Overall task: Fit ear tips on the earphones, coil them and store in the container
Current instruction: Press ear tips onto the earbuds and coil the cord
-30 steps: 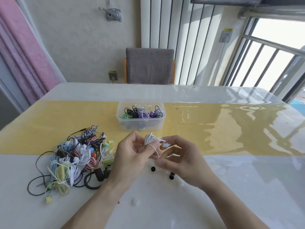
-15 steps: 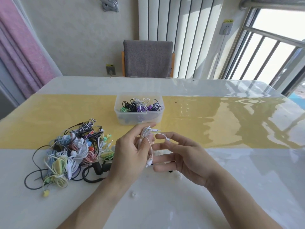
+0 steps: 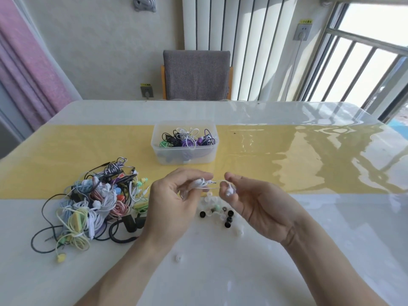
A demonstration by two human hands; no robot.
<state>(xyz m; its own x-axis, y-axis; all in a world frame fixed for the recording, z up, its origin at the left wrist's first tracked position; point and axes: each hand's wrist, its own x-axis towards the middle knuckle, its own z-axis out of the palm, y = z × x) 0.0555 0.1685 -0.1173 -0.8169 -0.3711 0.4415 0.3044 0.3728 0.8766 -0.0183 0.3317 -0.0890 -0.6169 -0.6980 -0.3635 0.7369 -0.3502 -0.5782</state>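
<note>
My left hand (image 3: 174, 202) grips a coiled bundle of white earphones (image 3: 202, 183) above the table. A short stretch of white cord runs right to my right hand (image 3: 258, 202), whose thumb and fingers pinch the cord end with a white earbud (image 3: 229, 191). Under the hands lie several loose ear tips (image 3: 217, 212), black, clear and green. A clear plastic container (image 3: 207, 156) with coiled earphones inside stands just beyond the hands. A tangled pile of mixed earphones (image 3: 92, 202) lies to the left.
A single clear ear tip (image 3: 178, 258) lies near the front between my forearms. The glossy table (image 3: 309, 217) has a yellow band across it. A grey chair (image 3: 196, 75) stands behind the far edge. A window railing is at the right.
My hands have moved apart, drawing a short length of cord out between them. The right hand went from open fingers to pinching the earbud end. The loose ear tips now show.
</note>
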